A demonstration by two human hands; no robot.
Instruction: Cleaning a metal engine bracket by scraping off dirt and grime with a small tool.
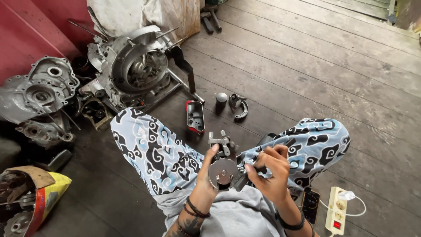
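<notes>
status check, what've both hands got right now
Left hand grips round metal part over the lap. Right hand holds dark tool against it. Nothing blocking.

Two hands [206,173]; two engine cases [131,66]; one power strip [335,210].

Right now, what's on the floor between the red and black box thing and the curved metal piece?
In the head view, a small grey round knob sits on the wooden floor between the red and black box thing and the curved metal piece.
</notes>
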